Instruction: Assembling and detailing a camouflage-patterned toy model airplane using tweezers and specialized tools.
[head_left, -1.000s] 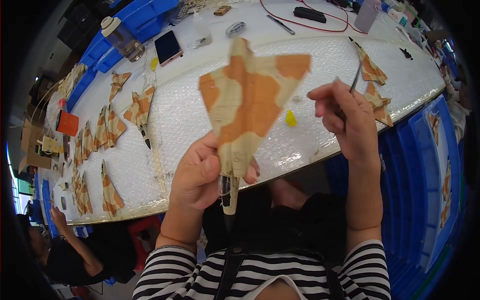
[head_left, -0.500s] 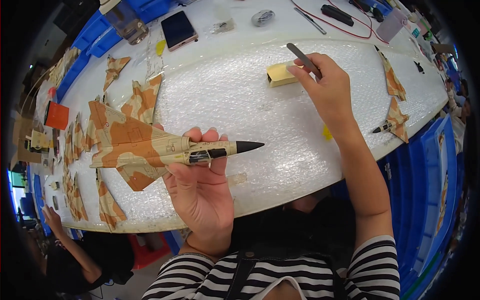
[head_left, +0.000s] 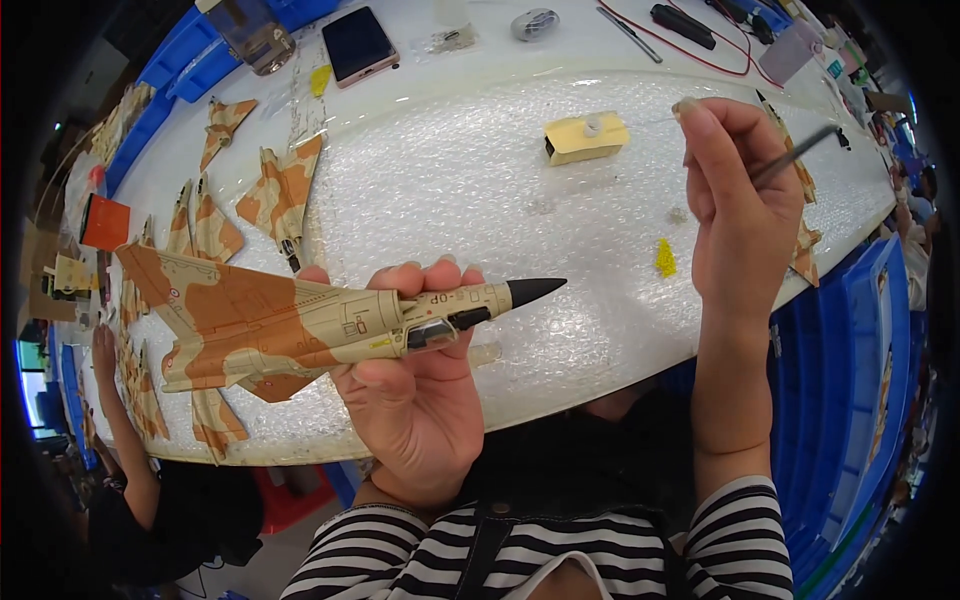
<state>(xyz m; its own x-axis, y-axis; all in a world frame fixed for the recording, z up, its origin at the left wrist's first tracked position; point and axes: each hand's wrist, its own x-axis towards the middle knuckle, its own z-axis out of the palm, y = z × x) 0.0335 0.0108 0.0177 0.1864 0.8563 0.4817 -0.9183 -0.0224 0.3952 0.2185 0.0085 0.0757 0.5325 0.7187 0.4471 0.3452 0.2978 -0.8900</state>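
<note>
My left hand [head_left: 415,400] is closed around the underside of a model fighter jet [head_left: 270,315] in tan and orange-brown camouflage. Its black nose points right, and the clear canopy [head_left: 432,334] sits over the cockpit. Raised over the right side of the table, my right hand [head_left: 740,190] is closed on a slim grey metal tool, seemingly tweezers [head_left: 800,155], whose end sticks out to the right. Thumb and index finger are pinched together; anything tiny between them is too small to make out. Left of that hand stands a pale yellow block [head_left: 585,138] with a whitish knob on top.
Several more camouflaged jets [head_left: 285,195] lie at the left, others at the far right. Yellow crumbs [head_left: 666,258] lie on the bubble-wrapped table [head_left: 480,210]. A phone [head_left: 360,45], bottle [head_left: 250,40] and red cable [head_left: 690,55] are at the back. Blue bins [head_left: 850,370] stand right; a co-worker's arm [head_left: 125,430] shows left.
My right hand has moved right, away from the yellow block, and the tool has swung to point right. The jet in my left hand has shifted slightly and tilted, its nose a little further right.
</note>
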